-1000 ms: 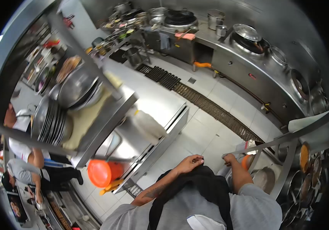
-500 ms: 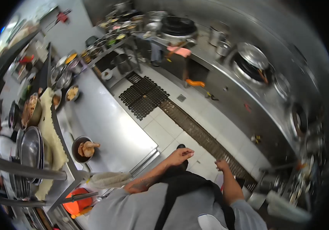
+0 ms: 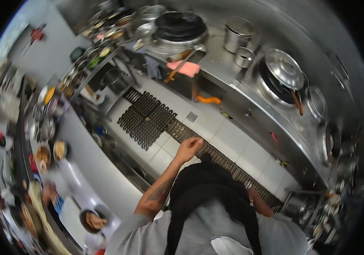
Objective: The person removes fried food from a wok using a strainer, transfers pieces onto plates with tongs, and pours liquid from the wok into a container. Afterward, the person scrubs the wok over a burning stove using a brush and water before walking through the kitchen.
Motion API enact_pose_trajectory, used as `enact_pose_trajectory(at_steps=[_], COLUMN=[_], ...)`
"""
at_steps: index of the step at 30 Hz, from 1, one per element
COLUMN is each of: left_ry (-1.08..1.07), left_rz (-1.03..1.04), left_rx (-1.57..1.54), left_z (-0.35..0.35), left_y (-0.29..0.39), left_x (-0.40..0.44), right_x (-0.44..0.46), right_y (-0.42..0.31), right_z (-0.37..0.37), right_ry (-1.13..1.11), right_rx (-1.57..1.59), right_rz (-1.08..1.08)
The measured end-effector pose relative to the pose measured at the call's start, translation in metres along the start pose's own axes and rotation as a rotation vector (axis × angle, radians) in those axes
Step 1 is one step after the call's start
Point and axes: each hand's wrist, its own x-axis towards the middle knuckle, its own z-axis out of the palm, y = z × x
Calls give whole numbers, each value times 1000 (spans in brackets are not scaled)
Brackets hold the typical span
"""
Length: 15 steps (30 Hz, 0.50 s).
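My left hand hangs in front of my body over the tiled floor and drain channel. Its fingers are loosely bent and apart, and I see nothing in them. My right hand is low at my other side, near the drain grating; it is dark and blurred, so its fingers cannot be made out. Neither hand touches a thing that I can see. Left of me, on the steel counter, stands a bowl with pieces of what looks like cooked chicken.
A stove counter runs along the right, bearing a lidded wok, pots and a pink cloth. A black rubber mat lies on the floor. Another person's hand shows beside a blue cloth at left.
My view has turned and moved forward, bringing the stove nearer. My left hand is farther forward; my right hand has swung back, partly behind my body. Another person's hand has appeared at left.
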Motion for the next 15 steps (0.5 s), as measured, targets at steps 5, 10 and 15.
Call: enact_pose_trajectory(at_steps=[5, 10, 15], left_ry=[95, 125, -178], left_rz=[-408, -445, -591], left_rx=[-119, -64, -152], left_z=[-38, -92, -148], left_y=[-18, -13, -44], left_x=[24, 58, 129], right_x=[123, 161, 83], right_y=[-91, -216, -274], right_z=[-49, -109, -155], right_ry=[391, 447, 619], right_rx=[-543, 36, 356], right_rz=[-770, -433, -501])
